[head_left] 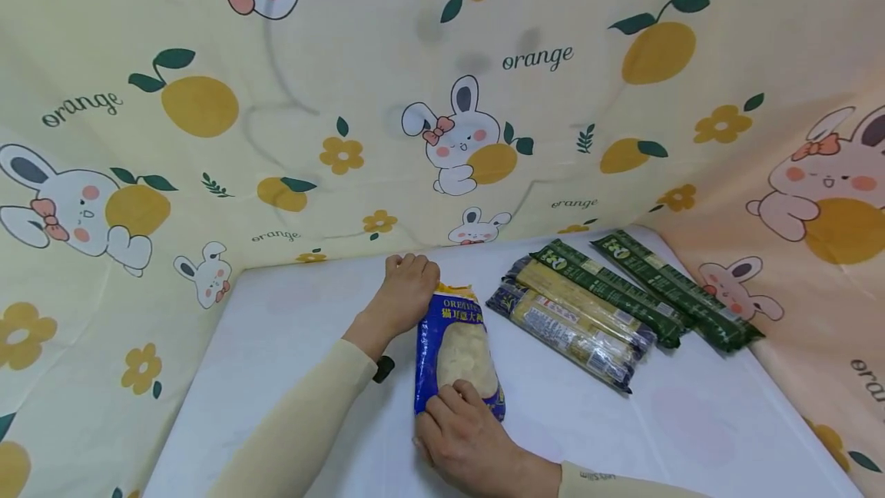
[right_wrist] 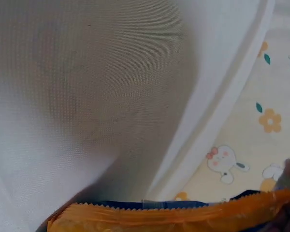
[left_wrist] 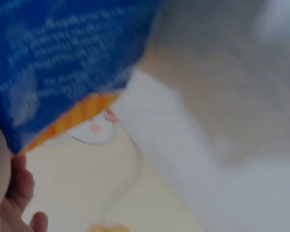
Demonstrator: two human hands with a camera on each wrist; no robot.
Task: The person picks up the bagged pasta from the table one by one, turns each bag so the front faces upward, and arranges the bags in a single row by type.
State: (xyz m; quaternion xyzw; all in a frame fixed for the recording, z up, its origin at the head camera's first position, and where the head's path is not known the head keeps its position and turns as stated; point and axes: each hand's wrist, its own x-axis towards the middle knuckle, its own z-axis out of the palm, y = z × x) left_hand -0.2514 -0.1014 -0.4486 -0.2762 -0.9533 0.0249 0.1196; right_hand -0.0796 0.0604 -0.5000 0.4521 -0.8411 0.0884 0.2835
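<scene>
Blue pkt fills upper L of the L wrist view, w/ rows of pale print too blurred to read & an orange/yellow striped strip along its slanting lower edge. L hand, partly cut off by the frame's L edge, holds the pkt's bottom corner, fingers curled. Beyond: cream cloth w/ part of a white bunny print, a faint grey curved line & an orange motif at btm; white table runs diag. to R, w/ a v. blurry brownish-grey patch upper R, can't tell what.
</scene>
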